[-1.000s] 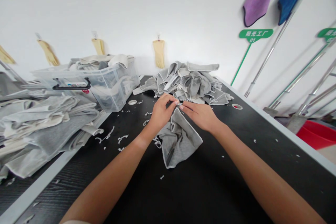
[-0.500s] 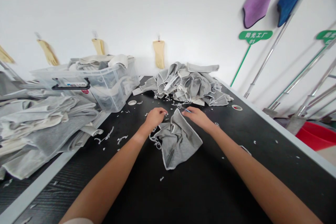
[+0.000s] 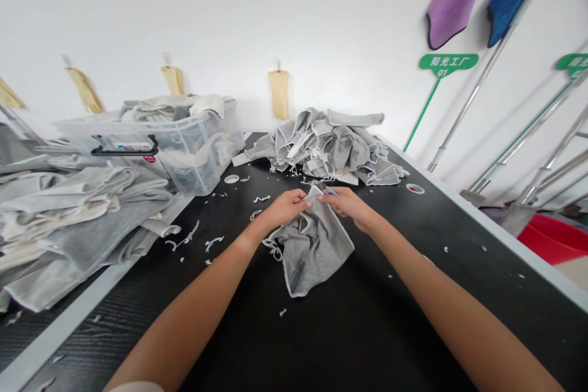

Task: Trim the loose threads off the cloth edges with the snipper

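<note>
A grey cloth (image 3: 316,251) with white edging lies crumpled on the black table (image 3: 367,331), its upper corner raised between both hands. My left hand (image 3: 291,207) pinches the cloth near that corner. In my right hand (image 3: 343,201) is a small blue-handled cutting tool (image 3: 328,190), its dark tip at the cloth's top corner. Loose white threads (image 3: 274,249) hang at the cloth's left side.
Behind the hands is a heap of grey cloths (image 3: 340,144). At the left stand a clear plastic bin (image 3: 193,159) with cloths and a large cloth pile (image 3: 92,220). White thread scraps (image 3: 214,243) dot the table.
My left hand has moved right onto the cloth's upper corner. The tool in my right hand has shifted slightly to that corner. A thread scrap now lies where my left hand was.
</note>
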`<state>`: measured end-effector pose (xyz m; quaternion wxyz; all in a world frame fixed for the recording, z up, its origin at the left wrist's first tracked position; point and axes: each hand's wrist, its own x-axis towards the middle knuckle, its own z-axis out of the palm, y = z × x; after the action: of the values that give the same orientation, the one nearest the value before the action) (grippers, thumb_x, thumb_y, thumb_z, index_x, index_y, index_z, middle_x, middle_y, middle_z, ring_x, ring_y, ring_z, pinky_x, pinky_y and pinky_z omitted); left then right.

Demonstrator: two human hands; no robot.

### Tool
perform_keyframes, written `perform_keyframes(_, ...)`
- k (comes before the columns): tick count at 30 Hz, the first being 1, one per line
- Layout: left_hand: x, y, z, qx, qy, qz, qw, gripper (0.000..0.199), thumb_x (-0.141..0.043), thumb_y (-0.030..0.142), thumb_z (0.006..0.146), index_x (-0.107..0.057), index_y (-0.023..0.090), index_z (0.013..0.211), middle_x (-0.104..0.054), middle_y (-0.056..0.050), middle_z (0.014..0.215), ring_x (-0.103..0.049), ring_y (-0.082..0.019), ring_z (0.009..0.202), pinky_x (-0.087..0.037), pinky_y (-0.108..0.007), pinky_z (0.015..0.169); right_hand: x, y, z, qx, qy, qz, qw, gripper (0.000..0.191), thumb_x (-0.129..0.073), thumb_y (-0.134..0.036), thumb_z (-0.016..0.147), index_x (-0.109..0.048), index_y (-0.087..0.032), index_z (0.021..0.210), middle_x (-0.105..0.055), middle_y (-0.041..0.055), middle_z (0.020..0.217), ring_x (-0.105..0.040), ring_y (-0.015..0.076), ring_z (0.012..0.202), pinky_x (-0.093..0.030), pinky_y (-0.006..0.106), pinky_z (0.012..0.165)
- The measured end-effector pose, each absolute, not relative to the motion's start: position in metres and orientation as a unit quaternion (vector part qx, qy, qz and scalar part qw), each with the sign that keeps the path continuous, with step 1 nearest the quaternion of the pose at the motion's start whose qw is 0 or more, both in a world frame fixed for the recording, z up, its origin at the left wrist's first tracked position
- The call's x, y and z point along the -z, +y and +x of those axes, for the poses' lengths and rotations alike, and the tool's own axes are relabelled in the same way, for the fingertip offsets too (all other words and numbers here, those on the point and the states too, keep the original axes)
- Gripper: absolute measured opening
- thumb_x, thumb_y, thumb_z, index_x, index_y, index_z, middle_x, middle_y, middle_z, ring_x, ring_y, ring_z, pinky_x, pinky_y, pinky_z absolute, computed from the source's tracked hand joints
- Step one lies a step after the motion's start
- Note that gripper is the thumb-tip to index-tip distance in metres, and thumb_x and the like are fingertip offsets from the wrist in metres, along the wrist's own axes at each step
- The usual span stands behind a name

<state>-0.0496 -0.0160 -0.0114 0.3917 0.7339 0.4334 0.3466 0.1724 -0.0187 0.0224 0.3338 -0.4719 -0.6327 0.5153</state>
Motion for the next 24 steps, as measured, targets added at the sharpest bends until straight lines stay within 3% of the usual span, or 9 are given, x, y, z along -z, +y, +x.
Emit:
perform_keyframes(7,-0.010,-0.021,-0.054,-0.291,0.398,0.777,0.391,0.031,-0.067,0.045,0.083,-0.068,0.014,0.084,-0.055,0.002,0.070,-0.050,-0.013,0.068,-0.040,-0.024,0.063,-0.054,-0.023,0.180,-0.517,-0.587,-0.464,0.417,0.038,-0.081,-0.041,0.072,-0.049,-0.022,0.076,-0.028,-0.0111,0.054,-0.017,0.0043,0.044,-0.008,0.021,0.042)
perform_keyframes(18,-0.055,-0.046,-0.061,-0.175,0.455,0.828,0.278,0.023,-0.064,0.039,0.082,-0.068,0.017,0.078,-0.064,0.001,0.072,-0.055,-0.016,0.068,-0.038,-0.027,0.062,-0.125,-0.059,0.197,-0.440,-0.570,-0.373,0.585,0.038,-0.081,-0.033,0.077,-0.045,-0.023,0.070,-0.024,-0.0092,0.055,-0.016,0.0056,0.046,-0.007,0.024,0.043)
perform_keyframes(24,-0.067,-0.056,-0.061,-0.222,0.466,0.828,0.220,0.018,-0.068,0.036,0.084,-0.066,0.019,0.085,-0.068,-0.003,0.083,-0.059,-0.019,0.074,-0.042,-0.029,0.069,-0.160,-0.085,0.214,-0.392,-0.562,-0.331,0.649,0.037,-0.077,-0.019,0.080,-0.042,-0.022,0.066,-0.024,-0.0097,0.054,-0.018,0.0058,0.045,-0.008,0.027,0.044)
